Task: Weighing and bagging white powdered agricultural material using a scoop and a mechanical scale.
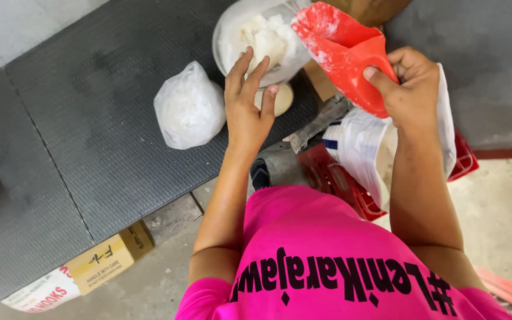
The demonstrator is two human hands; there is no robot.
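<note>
Head view, looking down over pink shirt [327, 261]. Cardboard box [109, 258] at 8 o'clock, under dark bench [78, 112]. Tied white bag [188, 106] on bench at 10. Left hand [247, 98], fingers spread, touching open bag [262, 41] of white lumps at 12. Right hand [410, 89] at 1, fingers closed round red scoop [342, 50], mouth at bag rim. White sack [360, 148] in red crate [333, 178] below.

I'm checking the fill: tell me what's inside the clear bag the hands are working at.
The clear bag holds white lumps of powdery stuff. The red scoop covers its right edge, and its bottom is hidden behind the left hand.
</note>
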